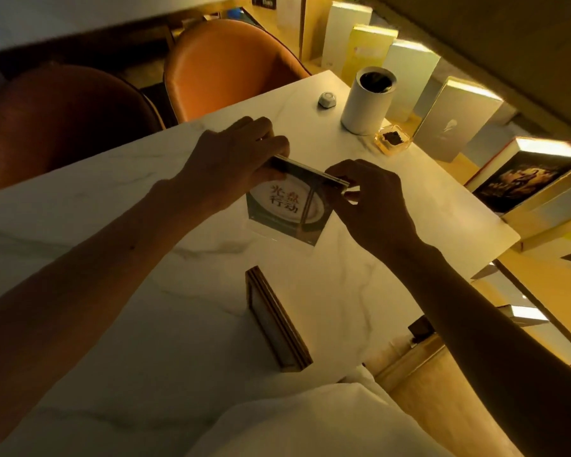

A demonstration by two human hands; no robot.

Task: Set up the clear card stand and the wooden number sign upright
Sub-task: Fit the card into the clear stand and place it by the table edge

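Hands meet over the clear card stand, which stands upright mid-table. I see the left hand pinching its top left edge, the right hand pinching the top right corner. Nearer me than the stand, the wooden number sign stands on edge on the white marble table. Beyond the stand: white canister, two orange chairs.
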